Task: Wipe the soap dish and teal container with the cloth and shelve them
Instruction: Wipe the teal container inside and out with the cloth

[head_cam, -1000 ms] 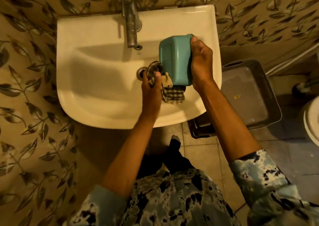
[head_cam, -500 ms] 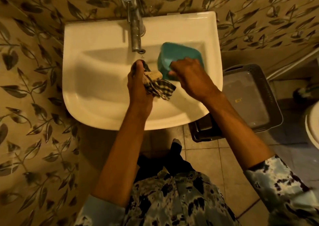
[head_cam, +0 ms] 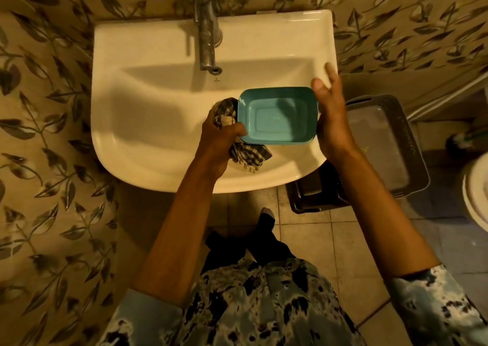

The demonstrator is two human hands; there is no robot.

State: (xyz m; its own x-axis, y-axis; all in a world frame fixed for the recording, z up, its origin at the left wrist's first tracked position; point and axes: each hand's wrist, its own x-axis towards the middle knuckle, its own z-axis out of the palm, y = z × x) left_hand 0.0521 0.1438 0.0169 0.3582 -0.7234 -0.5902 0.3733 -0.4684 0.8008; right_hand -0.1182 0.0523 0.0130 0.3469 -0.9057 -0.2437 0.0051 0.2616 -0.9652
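Observation:
The teal container (head_cam: pixel 277 116), a shallow rectangular tub, is held open side up over the right half of the white sink (head_cam: pixel 148 113). My right hand (head_cam: pixel 331 113) supports its right edge, palm against the wall and fingers stretched out. My left hand (head_cam: pixel 220 137) grips a checked cloth (head_cam: pixel 249 155) bunched against the container's left edge, thumb on the rim. Part of the cloth hangs below the tub. No soap dish shows in view.
A metal tap (head_cam: pixel 207 31) juts over the basin from the back. A dark plastic basket (head_cam: pixel 390 147) stands on the tiled floor to the right of the sink. A white rounded fixture (head_cam: pixel 476 195) shows at the right edge. Leaf-patterned wall tiles surround the sink.
The container was turned from its side to open side up and brought nearer. My right hand moved from over the tub to its right edge; my left hand with the cloth now presses its left edge.

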